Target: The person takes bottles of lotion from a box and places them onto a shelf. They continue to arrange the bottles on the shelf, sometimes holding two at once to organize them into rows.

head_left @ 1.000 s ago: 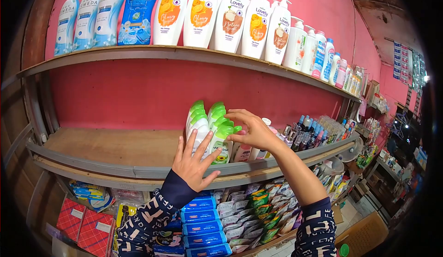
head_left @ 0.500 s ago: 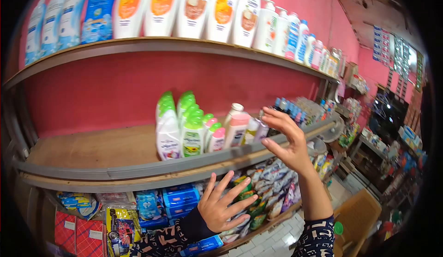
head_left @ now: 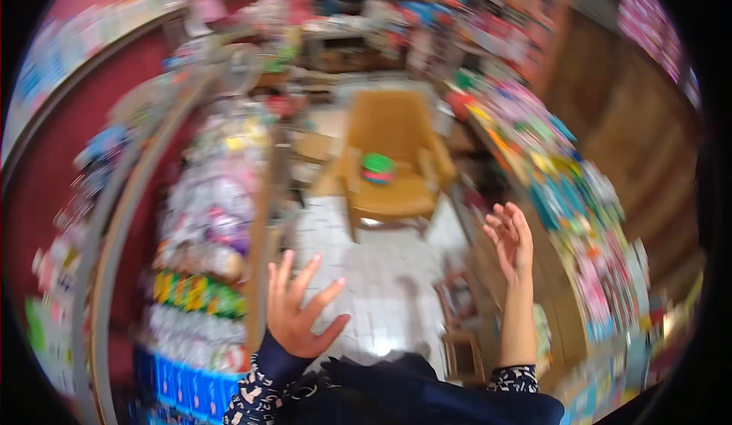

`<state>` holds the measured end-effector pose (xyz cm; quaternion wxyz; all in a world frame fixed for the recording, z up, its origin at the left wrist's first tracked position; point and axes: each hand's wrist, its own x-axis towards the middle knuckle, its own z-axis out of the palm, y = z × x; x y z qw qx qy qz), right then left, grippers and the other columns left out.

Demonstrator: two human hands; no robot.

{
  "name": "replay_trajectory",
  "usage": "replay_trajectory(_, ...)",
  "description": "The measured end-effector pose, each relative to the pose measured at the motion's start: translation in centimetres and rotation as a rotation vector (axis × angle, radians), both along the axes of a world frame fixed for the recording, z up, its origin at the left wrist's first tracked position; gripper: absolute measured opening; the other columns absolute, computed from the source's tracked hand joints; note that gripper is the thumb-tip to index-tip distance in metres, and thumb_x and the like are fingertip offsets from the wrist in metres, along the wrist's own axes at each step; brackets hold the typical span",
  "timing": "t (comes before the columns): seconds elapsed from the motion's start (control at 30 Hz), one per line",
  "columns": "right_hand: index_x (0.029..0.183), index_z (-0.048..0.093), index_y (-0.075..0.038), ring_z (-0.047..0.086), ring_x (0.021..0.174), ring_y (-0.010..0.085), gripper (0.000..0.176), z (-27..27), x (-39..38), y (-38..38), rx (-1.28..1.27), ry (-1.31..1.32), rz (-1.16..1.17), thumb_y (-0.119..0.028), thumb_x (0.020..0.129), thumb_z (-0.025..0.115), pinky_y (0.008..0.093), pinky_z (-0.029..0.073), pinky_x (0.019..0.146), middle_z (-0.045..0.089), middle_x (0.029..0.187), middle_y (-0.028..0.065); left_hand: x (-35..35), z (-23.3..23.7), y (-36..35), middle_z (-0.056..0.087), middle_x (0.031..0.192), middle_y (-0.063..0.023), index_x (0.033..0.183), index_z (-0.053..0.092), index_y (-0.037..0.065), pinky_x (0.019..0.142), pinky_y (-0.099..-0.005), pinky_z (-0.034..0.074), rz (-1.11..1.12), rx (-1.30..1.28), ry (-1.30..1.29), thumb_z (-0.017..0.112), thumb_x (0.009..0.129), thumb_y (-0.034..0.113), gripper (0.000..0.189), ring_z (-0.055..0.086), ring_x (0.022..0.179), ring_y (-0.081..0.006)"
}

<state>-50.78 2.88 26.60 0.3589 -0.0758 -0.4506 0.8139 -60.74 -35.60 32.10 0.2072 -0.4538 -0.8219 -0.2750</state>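
My left hand (head_left: 297,314) is held out over the tiled floor, its fingers spread and nothing in it. It is nearest to the lower left shelf, where several packets (head_left: 210,196) and blue packs (head_left: 191,387) sit. On the other side, my right hand (head_left: 511,242) is raised with loosely bent fingers apart and no object between them. Close to it is the edge of the right-hand shelf, which carries colourful packaged goods (head_left: 591,261). Neither hand touches anything. Motion blurs the goods, so their labels cannot be read.
A tan chair (head_left: 393,131) stands ahead in the aisle, with a round green-lidded item (head_left: 378,169) on its seat. White tiles (head_left: 366,272) cover the floor. Small wooden frames (head_left: 461,356) lie low at the right. Bottles (head_left: 57,268) stand on the left shelf.
The view has swung right and down, away from the shelf of lotion bottles to the aisle with the chair. Both hands remain empty and now sit farther apart.
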Motion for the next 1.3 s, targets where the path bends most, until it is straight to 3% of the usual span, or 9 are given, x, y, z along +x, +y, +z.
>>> replay_trajectory(0.17, 0.111, 0.062, -0.011, 0.064, 0.094, 0.0221, 0.024, -8.2, 21.1, 13.3, -0.402, 0.173, -0.418, -0.027, 0.093, 0.057, 0.0376, 0.051, 0.084, 0.067, 0.104, 0.0064, 5.2, -1.2, 18.1, 0.045, 0.138, -0.0169, 0.109, 0.066, 0.013, 0.108, -0.0587, 0.020, -0.397, -0.116, -0.128, 0.076, 0.062, 0.018, 0.048, 0.029, 0.134, -0.0438)
replay_trajectory(0.33, 0.106, 0.061, -0.011, 0.062, 0.088, 0.0217, 0.026, -16.6, 34.1, 16.9, -0.617, 0.062, -0.794, -0.031, 0.091, 0.060, 0.0369, 0.052, 0.078, 0.066, 0.095, 0.0060, 11.9, -4.5, 32.2, 0.046, 0.138, -0.0157, 0.108, 0.067, 0.014, 0.108, -0.0593, 0.021, -0.698, -0.281, -0.165, 0.076, 0.062, 0.019, 0.048, 0.030, 0.134, -0.0437)
replay_trajectory(0.5, 0.104, 0.061, -0.010, 0.064, 0.075, 0.0183, 0.024, -25.0, 42.0, 16.9, -0.680, -0.373, -0.882, -0.030, 0.093, 0.054, 0.0316, 0.052, 0.067, 0.067, 0.090, 0.0061, 17.4, -6.6, 41.0, 0.046, 0.137, -0.0145, 0.109, 0.067, 0.014, 0.107, -0.0599, 0.023, -0.891, -0.455, -0.191, 0.077, 0.063, 0.020, 0.047, 0.030, 0.134, -0.0434)
replay_trajectory(0.63, 0.105, 0.064, -0.004, 0.061, 0.080, 0.0129, 0.026, -30.7, 45.8, 16.0, -0.397, -1.029, -0.744, -0.025, 0.091, 0.057, 0.0276, 0.049, 0.066, 0.066, 0.094, 0.0056, 20.8, -8.6, 45.7, 0.046, 0.138, -0.0139, 0.109, 0.067, 0.014, 0.107, -0.0600, 0.023, -1.015, -0.492, -0.180, 0.076, 0.065, 0.022, 0.045, 0.031, 0.134, -0.0427)
replay_trajectory(0.73, 0.110, 0.063, -0.003, 0.060, 0.082, 0.0139, 0.034, -41.4, 48.5, 15.1, -0.281, -1.103, -0.876, -0.026, 0.085, 0.065, 0.0268, 0.048, 0.072, 0.066, 0.090, 0.0045, 23.2, -9.4, 48.3, 0.046, 0.138, -0.0136, 0.110, 0.067, 0.014, 0.106, -0.0601, 0.023, -1.092, -0.523, -0.188, 0.076, 0.067, 0.022, 0.045, 0.031, 0.133, -0.0424)
replay_trajectory(0.87, 0.116, 0.059, 0.000, 0.062, 0.094, 0.0230, 0.058, -44.4, 46.0, 16.5, -0.439, -1.307, -0.821, -0.036, 0.074, 0.075, 0.0329, 0.048, 0.084, 0.065, 0.101, 0.0131, 25.0, -10.8, 50.3, 0.046, 0.138, -0.0141, 0.111, 0.066, 0.013, 0.106, -0.0594, 0.023, -1.116, -0.551, -0.212, 0.075, 0.069, 0.023, 0.044, 0.031, 0.133, -0.0423)
replay_trajectory(0.97, 0.128, 0.050, 0.001, 0.059, 0.103, 0.0288, 0.080, -42.0, 42.1, 18.4, -0.288, -1.574, -0.755, -0.044, 0.067, 0.078, 0.0356, 0.046, 0.091, 0.059, 0.115, 0.0169, 25.5, -12.0, 50.7, 0.047, 0.137, -0.0146, 0.112, 0.066, 0.012, 0.106, -0.0590, 0.024, -1.095, -0.581, -0.216, 0.073, 0.071, 0.024, 0.043, 0.032, 0.133, -0.0425)
replay_trajectory(1.17, 0.139, 0.033, -0.002, 0.047, 0.120, 0.0355, 0.110, -41.5, 39.9, 19.8, -0.500, -1.791, -0.688, -0.052, 0.054, 0.084, 0.0396, 0.041, 0.100, 0.045, 0.135, 0.0192, 26.5, -14.0, 49.6, 0.048, 0.136, -0.0144, 0.114, 0.065, 0.012, 0.106, -0.0566, 0.025, -1.007, -0.620, -0.265, 0.072, 0.072, 0.022, 0.043, 0.036, 0.130, -0.0416)
replay_trajectory(1.3, 0.137, 0.034, -0.009, 0.047, 0.121, 0.0349, 0.108, -41.2, 38.6, 20.0, -0.475, -1.860, -0.622, -0.048, 0.052, 0.086, 0.0412, 0.042, 0.099, 0.044, 0.136, 0.0188, 27.2, -14.8, 48.7, 0.052, 0.132, -0.0097, 0.117, 0.063, 0.015, 0.103, -0.0529, 0.033, -0.992, -0.616, -0.265, 0.071, 0.076, 0.024, 0.043, 0.045, 0.125, -0.0342)
